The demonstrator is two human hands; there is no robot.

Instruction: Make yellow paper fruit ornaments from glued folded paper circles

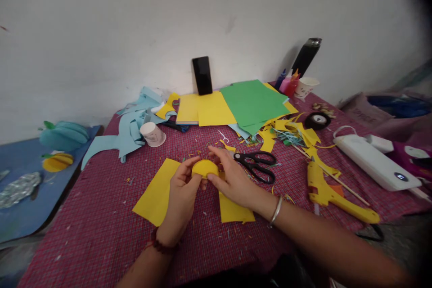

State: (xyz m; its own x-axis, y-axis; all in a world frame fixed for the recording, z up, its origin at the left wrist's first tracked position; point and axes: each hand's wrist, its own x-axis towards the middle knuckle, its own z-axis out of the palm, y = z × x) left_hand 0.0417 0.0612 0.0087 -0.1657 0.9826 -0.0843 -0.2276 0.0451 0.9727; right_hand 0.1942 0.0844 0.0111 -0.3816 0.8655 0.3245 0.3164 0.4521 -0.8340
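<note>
My left hand (180,191) and my right hand (231,180) meet over the middle of the red checked tablecloth (101,234). Between their fingertips is a small folded yellow paper piece (204,167), rounded like a half disc. Both hands pinch it, the left from its left edge, the right from the top and right. Under the hands lie a yellow paper sheet (157,191) and a smaller yellow offcut (234,210). Black scissors (258,164) rest just right of my right hand.
A yellow glue gun (332,193), a white power bank (374,162), a tape roll (317,120) and yellow scraps lie at right. Green paper (253,101), a yellow paper stack (205,108), a phone (202,75), bottle (306,56), cups and blue scraps stand behind. Paper fruit shapes (62,137) sit at left.
</note>
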